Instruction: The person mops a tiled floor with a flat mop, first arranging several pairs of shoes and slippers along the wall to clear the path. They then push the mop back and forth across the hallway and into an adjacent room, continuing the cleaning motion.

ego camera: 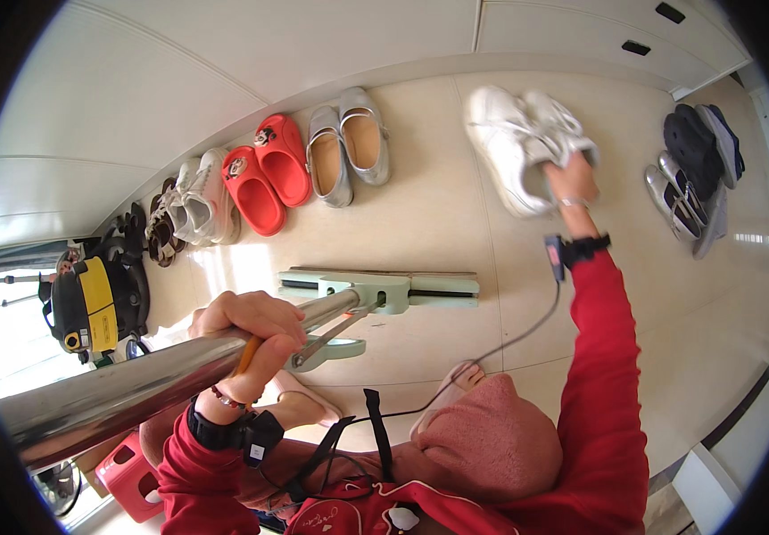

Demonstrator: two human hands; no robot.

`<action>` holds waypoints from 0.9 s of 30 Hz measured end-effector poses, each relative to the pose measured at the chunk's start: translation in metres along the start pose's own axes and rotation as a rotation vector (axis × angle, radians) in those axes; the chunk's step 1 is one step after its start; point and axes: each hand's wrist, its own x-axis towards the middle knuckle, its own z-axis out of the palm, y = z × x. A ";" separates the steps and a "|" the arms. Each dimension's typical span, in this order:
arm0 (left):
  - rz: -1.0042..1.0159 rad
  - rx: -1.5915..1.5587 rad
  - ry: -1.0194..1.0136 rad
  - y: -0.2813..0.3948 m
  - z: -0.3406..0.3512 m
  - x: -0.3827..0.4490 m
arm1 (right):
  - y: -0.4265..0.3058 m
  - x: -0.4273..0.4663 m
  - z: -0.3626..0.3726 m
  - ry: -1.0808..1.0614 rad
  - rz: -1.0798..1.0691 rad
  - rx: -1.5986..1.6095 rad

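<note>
My left hand (257, 328) is closed around the metal pole of a sponge mop. The mop's pale green head (378, 291) lies at the pole's far end, low over or on the tiled floor. My right hand (573, 182) grips a pair of white lace-up sneakers (515, 157) by the heel openings, with fingers inside; the pair is slightly blurred. Whether the sneakers touch the floor, I cannot tell. Silver strap flats (364, 144) stand to their left, beside red clogs (283, 160) with cartoon figures. White sneakers (204, 197) and brown shoes (160, 231) continue that row.
White cabinets (358, 37) run along the far side. Dark clogs (691, 144) and silver-black shoes (672, 200) stand at the right. A yellow-and-black vacuum cleaner (100, 304) is at the left, a red plastic stool (129, 478) at the lower left. A cable (505, 344) hangs from my right wrist.
</note>
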 end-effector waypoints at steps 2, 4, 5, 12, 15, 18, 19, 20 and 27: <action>0.015 0.005 -0.011 -0.001 -0.002 0.000 | -0.052 0.017 0.026 -0.038 0.017 -0.011; 0.010 0.010 -0.025 -0.002 -0.004 0.001 | -0.092 0.029 0.048 -0.120 0.025 0.016; 0.011 0.023 -0.033 -0.003 -0.005 0.001 | -0.109 0.032 0.060 -0.120 0.034 -0.034; -0.008 0.035 -0.106 -0.003 -0.009 0.009 | -0.113 0.026 0.088 -0.200 -0.084 -0.060; 0.034 0.007 -0.133 -0.005 -0.009 0.015 | -0.094 0.024 0.067 -0.360 -0.145 -0.085; -0.035 0.027 -0.114 -0.006 -0.008 0.021 | -0.068 0.009 0.027 -0.192 -0.273 0.013; -0.015 0.112 -0.112 -0.006 -0.009 0.024 | -0.058 0.007 0.009 -0.154 -0.266 -0.025; -0.064 0.044 -0.115 -0.006 -0.009 0.027 | -0.047 0.003 -0.010 -0.116 -0.269 -0.061; -0.192 0.016 -0.202 -0.008 -0.019 0.053 | 0.031 -0.054 -0.147 -0.046 -0.009 -0.451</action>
